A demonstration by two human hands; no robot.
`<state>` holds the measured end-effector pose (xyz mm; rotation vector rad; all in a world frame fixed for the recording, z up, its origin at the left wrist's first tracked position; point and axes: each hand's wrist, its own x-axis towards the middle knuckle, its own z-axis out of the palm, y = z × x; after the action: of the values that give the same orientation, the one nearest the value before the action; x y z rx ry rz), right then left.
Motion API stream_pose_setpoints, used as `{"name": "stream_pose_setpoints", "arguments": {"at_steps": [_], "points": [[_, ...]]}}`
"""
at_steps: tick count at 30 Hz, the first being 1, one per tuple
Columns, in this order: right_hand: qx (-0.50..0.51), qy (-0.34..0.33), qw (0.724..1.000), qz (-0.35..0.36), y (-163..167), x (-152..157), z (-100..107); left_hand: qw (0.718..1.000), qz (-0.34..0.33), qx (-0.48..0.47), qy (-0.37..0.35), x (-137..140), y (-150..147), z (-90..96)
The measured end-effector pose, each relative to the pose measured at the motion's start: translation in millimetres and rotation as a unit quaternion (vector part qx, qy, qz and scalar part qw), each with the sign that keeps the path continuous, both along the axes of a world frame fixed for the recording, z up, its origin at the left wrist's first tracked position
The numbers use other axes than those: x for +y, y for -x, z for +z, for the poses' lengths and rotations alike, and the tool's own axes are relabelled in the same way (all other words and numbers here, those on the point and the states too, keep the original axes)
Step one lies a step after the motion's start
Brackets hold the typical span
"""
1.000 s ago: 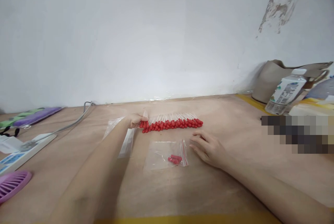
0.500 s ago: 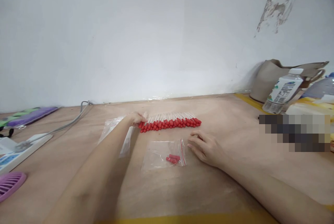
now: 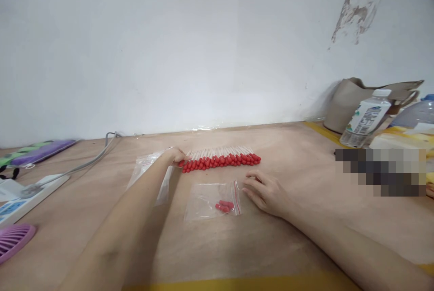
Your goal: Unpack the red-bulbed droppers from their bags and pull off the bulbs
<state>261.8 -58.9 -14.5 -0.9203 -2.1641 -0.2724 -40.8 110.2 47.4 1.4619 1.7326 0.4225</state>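
Head view: I have both bare hands over a paper-covered bench (image 3: pixel 288 250); the row of red-headed sticks (image 3: pixel 222 160) lies nearer the far edge, where the bench meets the wall (image 3: pixel 169 56), pale ends toward that edge and red heads toward the near one; the left hand (image 3: pixel 174 156) is at the row's left end, fingers bent inward against the outermost heads; whether they pinch a stick or only touch it I cannot tell, as the hand itself covers the contact; the right hand (image 3: pixel 266 189) rests nearer the near edge than the row, fingers loosely curved, a little apart and pinching nothing; just to its left lies a clear zip bag (image 3: pixel 200 200), flat, with a few red pieces (image 3: pixel 225 206) near its striped mouth; a second clear bag (image 3: pixel 162 191) lies partly under the left forearm.

I judge the step in hand to be work on the sticks at the left end, one or a few at a time; the next move, as I read it, calls for a light fingertip touch there, since the heads overlap closely and a sideways push could disturb the neighbours; the right hand looks free to help.
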Motion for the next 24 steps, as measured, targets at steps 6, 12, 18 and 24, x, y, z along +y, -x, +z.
{"name": "stream_pose_setpoints", "arguments": {"at_steps": [6, 12, 18, 24], "points": [[0.000, -0.003, 1.000, 0.001, 1, 0, 0, 0.996, 0.015, 0.063, -0.060, -3, -9, 12.0], [-0.004, 0.004, 1.000, 0.006, 1, 0, -2, 0.995, -0.011, 0.072, -0.074, -8, -38, 12.6], [-0.010, 0.007, 1.000, 0.007, 1, -1, -1, 0.991, -0.010, 0.086, -0.101, -13, -49, 13.4], [0.023, 0.083, 0.996, 0.010, 5, -3, 1, 0.957, -0.031, 0.100, -0.270, -63, -48, 12.1]]}}
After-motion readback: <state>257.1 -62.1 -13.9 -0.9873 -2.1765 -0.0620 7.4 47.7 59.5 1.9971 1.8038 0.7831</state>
